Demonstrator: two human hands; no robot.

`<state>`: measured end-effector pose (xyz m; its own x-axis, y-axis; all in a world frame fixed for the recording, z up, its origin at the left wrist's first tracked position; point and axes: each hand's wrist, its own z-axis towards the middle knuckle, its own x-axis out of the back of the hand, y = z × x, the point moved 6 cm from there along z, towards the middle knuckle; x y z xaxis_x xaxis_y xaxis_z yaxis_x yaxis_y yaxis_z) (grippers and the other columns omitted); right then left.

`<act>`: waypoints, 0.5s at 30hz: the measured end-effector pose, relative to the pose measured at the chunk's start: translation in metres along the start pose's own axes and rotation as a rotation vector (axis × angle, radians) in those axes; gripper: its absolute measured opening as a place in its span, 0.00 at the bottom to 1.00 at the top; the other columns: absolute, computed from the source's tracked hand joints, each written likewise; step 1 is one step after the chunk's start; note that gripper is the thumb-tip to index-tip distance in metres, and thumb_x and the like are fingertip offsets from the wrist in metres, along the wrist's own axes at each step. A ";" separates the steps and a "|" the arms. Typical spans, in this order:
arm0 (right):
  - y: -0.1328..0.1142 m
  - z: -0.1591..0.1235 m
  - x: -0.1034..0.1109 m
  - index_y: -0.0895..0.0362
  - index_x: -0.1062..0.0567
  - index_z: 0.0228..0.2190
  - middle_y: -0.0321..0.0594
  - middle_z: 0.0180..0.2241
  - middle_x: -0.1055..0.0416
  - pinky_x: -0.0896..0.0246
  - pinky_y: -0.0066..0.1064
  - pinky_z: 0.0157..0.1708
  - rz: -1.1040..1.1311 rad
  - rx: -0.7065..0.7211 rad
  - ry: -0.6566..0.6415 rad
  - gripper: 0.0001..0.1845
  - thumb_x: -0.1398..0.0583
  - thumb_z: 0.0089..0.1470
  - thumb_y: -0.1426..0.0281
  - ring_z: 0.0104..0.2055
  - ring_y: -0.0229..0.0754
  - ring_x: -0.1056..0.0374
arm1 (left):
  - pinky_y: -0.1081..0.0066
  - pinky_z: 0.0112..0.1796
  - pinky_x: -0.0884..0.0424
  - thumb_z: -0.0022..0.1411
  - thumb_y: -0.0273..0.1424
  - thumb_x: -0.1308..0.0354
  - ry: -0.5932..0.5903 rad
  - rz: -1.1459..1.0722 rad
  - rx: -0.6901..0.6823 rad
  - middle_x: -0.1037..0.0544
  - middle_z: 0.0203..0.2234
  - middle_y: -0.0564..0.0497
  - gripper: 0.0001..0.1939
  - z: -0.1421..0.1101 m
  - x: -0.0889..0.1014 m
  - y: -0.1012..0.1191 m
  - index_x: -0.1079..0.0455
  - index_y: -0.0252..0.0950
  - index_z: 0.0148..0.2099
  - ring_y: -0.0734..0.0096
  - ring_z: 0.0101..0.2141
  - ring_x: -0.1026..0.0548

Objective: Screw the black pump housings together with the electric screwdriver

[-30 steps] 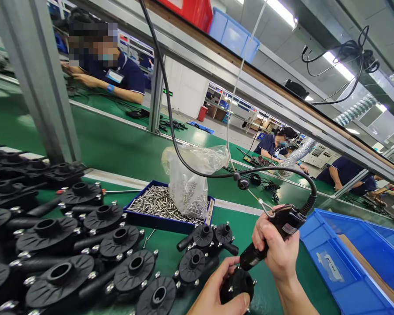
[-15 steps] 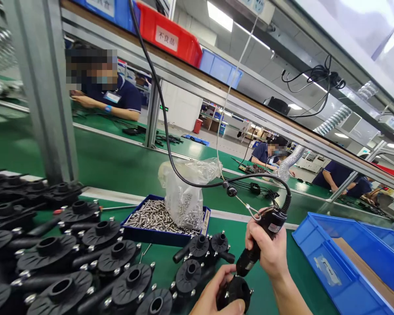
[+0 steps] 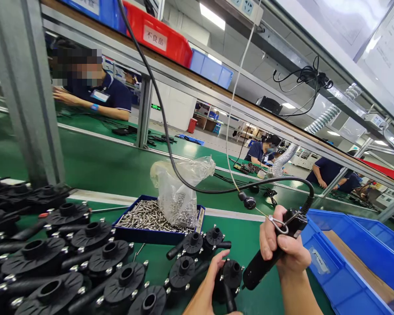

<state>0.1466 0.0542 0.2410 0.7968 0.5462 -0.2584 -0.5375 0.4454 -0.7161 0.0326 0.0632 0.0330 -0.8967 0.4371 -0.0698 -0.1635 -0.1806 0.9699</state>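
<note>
My right hand (image 3: 282, 249) is wrapped round a black electric screwdriver (image 3: 269, 256) that hangs from a thin cable, its tip tilted down to the left and lifted clear of the part. My left hand (image 3: 208, 288) grips a black round plastic pump housing (image 3: 231, 273) with screws at its rim, standing on the green bench. Three similar housings (image 3: 192, 251) sit just left of it. A dark blue tray of silver screws (image 3: 151, 218) with a clear plastic bag (image 3: 179, 190) in it lies behind them.
Several black housings (image 3: 52, 253) lie in rows at the left. Blue bins (image 3: 348, 267) stand at the right. A grey steel post (image 3: 29, 96) rises at the left. Other people in dark blue shirts work across the green conveyor (image 3: 118, 157). A black power cord (image 3: 170, 148) hangs overhead.
The screwdriver has come up off the housing and swung to the right. My left hand has turned the housing so that its face with the port shows. The camera tilted slightly up.
</note>
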 end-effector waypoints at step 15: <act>0.026 -0.006 -0.019 0.54 0.28 0.42 0.34 0.27 0.26 0.32 0.26 0.25 0.014 -0.162 -0.150 0.15 0.28 0.60 0.73 0.23 0.38 0.27 | 0.52 0.66 0.34 0.49 0.31 0.30 0.022 0.106 -0.023 0.28 0.65 0.41 0.53 -0.017 0.004 -0.028 0.48 0.44 0.74 0.44 0.64 0.29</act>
<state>0.1192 0.0506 0.2237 0.7331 0.6563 -0.1787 -0.4877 0.3239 -0.8107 0.0262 0.0553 0.0016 -0.9182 0.3952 0.0277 -0.0762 -0.2449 0.9666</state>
